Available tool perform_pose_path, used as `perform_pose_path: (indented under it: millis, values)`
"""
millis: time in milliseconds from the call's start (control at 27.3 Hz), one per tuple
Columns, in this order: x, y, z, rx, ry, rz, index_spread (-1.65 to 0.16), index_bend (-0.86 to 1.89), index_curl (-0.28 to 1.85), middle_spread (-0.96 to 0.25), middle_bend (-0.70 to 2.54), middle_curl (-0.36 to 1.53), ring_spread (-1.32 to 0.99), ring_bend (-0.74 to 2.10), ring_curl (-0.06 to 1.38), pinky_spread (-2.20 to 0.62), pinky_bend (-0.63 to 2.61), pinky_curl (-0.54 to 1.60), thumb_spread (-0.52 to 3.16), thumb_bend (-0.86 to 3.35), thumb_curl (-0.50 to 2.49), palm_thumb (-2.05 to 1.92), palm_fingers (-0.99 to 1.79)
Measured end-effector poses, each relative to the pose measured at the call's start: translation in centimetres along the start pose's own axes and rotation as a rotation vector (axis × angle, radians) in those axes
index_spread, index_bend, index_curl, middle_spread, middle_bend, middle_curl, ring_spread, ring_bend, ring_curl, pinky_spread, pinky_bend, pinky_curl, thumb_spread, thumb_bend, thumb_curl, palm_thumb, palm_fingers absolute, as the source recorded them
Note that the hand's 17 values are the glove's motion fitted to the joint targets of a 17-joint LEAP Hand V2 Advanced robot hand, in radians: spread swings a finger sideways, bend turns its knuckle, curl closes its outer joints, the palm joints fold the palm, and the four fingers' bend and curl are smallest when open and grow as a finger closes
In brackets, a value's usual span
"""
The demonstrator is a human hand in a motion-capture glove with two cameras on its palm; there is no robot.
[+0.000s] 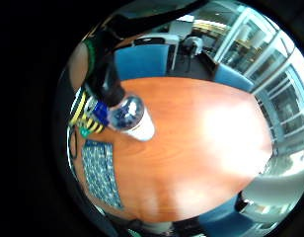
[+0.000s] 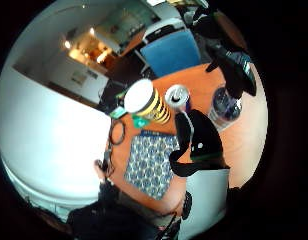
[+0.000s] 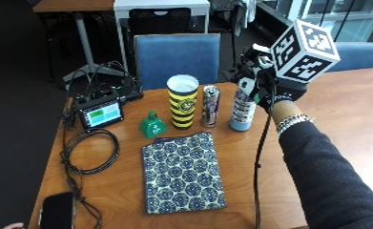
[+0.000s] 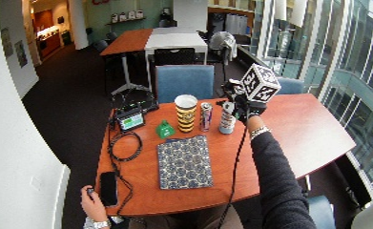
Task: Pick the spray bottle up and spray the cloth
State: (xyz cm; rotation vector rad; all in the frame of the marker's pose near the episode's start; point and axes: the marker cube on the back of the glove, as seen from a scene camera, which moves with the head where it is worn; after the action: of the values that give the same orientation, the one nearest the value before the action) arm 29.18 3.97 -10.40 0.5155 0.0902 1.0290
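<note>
Cloth [image 3: 183, 172] on table [image 3: 338, 95] front; behind it, L to R: cup [image 3: 183, 101], can [image 3: 210, 106], spray bottle [image 3: 243, 110].

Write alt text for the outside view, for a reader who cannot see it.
A black-gloved right hand grips the top of a spray bottle standing on a wooden table. Beside the bottle stand a drink can and a yellow-and-black striped cup, with a blue patterned cloth lying flat in front.

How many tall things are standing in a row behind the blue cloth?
3. The yellow striped cup stands nearest the green bell, the can is in the middle, and the spray bottle stands by the gloved hand.
</note>
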Motion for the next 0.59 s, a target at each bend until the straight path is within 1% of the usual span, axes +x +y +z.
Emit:
perform_pose_path:
  millis: [147, 366, 440, 586]
  values:
    - [1.0, -0.1, 0.6, 0.052, -0.075, 0.103, -0.39, 0.16, 0.32, -0.14, 0.32, 0.36, -0.11, 0.28, 0.28, 0.19, 0.15, 0.26, 1.1, 0.08, 0.33, 0.79, 0.65]
    - [1.5, 1.2, 4.3, 0.003, -0.469, 0.24, -0.39, 0.06, 0.28, -0.14, 0.33, 0.38, -0.12, 0.33, 0.3, 0.18, 0.21, 0.29, 1.07, 0.07, 0.36, 0.86, 0.61]
    - [1.5, 1.8, 5.8, -0.003, -0.565, 0.279, -0.38, 0.04, 0.26, -0.15, 0.37, 0.39, -0.13, 0.34, 0.32, 0.18, 0.22, 0.29, 1.06, 0.07, 0.37, 0.88, 0.62]
    - [0.7, 2.0, 8.2, -0.011, -0.634, 0.315, -0.38, 0.03, 0.22, -0.16, 0.46, 0.41, -0.15, 0.36, 0.32, 0.17, 0.2, 0.29, 1.04, 0.05, 0.39, 0.9, 0.65]
